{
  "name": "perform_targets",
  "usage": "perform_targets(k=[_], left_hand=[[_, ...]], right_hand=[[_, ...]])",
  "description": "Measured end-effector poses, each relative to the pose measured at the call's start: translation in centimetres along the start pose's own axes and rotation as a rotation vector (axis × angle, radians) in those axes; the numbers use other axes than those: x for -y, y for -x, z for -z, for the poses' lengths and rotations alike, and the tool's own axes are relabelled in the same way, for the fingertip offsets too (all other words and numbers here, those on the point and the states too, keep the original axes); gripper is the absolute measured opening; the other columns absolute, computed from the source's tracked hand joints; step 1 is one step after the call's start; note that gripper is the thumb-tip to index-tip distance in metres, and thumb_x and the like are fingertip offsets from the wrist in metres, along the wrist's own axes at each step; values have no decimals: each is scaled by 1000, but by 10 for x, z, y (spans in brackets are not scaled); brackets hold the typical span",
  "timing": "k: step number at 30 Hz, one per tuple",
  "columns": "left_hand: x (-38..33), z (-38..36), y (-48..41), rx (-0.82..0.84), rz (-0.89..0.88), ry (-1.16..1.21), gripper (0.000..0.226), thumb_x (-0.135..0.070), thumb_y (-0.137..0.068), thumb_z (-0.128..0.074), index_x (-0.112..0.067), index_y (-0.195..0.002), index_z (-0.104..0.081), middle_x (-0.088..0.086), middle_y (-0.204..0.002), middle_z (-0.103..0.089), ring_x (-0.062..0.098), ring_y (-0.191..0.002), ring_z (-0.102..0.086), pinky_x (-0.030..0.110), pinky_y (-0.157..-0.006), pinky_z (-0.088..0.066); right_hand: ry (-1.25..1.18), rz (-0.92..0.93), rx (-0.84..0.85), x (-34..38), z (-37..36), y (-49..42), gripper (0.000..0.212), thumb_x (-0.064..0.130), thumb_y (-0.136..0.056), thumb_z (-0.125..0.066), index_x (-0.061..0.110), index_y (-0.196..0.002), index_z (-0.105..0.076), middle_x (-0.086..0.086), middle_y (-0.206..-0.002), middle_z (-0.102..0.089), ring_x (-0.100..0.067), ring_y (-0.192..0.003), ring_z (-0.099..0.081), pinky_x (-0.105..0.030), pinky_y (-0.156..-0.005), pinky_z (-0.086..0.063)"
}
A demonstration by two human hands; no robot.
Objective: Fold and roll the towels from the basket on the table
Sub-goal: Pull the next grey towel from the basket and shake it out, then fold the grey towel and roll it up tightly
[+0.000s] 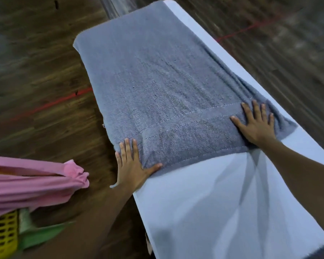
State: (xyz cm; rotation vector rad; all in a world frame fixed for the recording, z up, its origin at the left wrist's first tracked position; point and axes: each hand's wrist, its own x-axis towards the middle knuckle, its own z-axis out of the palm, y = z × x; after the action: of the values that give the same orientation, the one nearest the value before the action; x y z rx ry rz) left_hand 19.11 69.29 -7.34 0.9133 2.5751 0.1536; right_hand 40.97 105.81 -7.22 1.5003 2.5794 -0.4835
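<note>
A long white table stands on a dark wood floor. A thin red line runs across the floor. The picture is a bit blurry at the sides.

A grey-blue towel lies spread flat along the table. It looks soft and fuzzy. A smooth band with stitched lines runs across it near the close end. Its right side is bunched into small folds.

The left hand lies flat on the towel's near left corner, at the table's edge, fingers straight and thumb out wide. The right hand presses flat on the near right side, fingers spread wide. Neither hand grips anything.

Down at the left is a yellow plastic basket full of little holes. A pink cloth hangs over it, and a green cloth sits beside it.
</note>
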Motion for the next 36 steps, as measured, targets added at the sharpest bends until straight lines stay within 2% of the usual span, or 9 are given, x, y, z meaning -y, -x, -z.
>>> perform_targets(k=[5, 13, 24, 30, 32, 33, 36], left_hand=[[-37, -27, 64, 11, 80, -13, 131, -102, -54, -15, -21, -149, 25, 3, -155, 33, 20, -141, 34, 48, -116, 17], [-88, -72, 152, -5, 120, 29, 127, -101, -58, -20, -25, -148, 26, 0, -154, 36, 17, -139, 38, 46, -115, 21], [-95, -93, 210, -4, 125, 47, 124, -99, -60, -20, -26, -147, 29, -2, -153, 38, 16, -140, 36, 47, -116, 18], [-95, -89, 218, 49, 112, 53, 127, -100, -56, -20, -26, -145, 32, -2, -151, 41, 18, -139, 38, 48, -115, 18], [-98, -80, 217, 74, 135, 78, 127, -99, -58, -27, -26, -149, 25, -1, -155, 34, 20, -142, 31, 47, -116, 17], [-103, -74, 216, 47, 155, 110, 124, -95, -63, -34, -25, -151, 17, 1, -159, 23, 23, -146, 22, 47, -117, 13], [-129, -53, 214, -150, 138, 215, 90, -69, -83, -53, -18, -149, -19, 11, -154, -21, 32, -142, -18, 49, -118, -12]], right_hand=[[0, 54, 16, -63, 10, 29, 82, 86, -78, -20, 47, -149, -7, 8, -162, 6, -18, -149, 9, -49, -119, 6], [28, 106, 39, -135, 14, 77, 76, 82, -83, -23, 47, -149, -6, 6, -162, 6, -21, -149, 9, -50, -118, 6], [49, 123, 22, -165, 6, 128, 74, 79, -87, -18, 45, -150, -2, 6, -162, 9, -20, -148, 13, -49, -118, 9], [72, 113, 85, -169, 7, 139, 75, 78, -87, -19, 43, -151, 0, 4, -162, 12, -22, -148, 13, -50, -118, 9], [46, 86, 85, -164, 15, 140, 72, 74, -90, -27, 39, -151, -9, 0, -163, 3, -25, -149, 5, -52, -116, 6], [18, 65, 46, -161, 19, 142, 69, 68, -92, -36, 34, -150, -20, -4, -162, -7, -28, -149, -4, -53, -116, 1], [-153, 35, -108, -151, 36, 164, 49, 42, -86, -53, 13, -125, -58, -18, -136, -51, -36, -128, -43, -52, -111, -29]])
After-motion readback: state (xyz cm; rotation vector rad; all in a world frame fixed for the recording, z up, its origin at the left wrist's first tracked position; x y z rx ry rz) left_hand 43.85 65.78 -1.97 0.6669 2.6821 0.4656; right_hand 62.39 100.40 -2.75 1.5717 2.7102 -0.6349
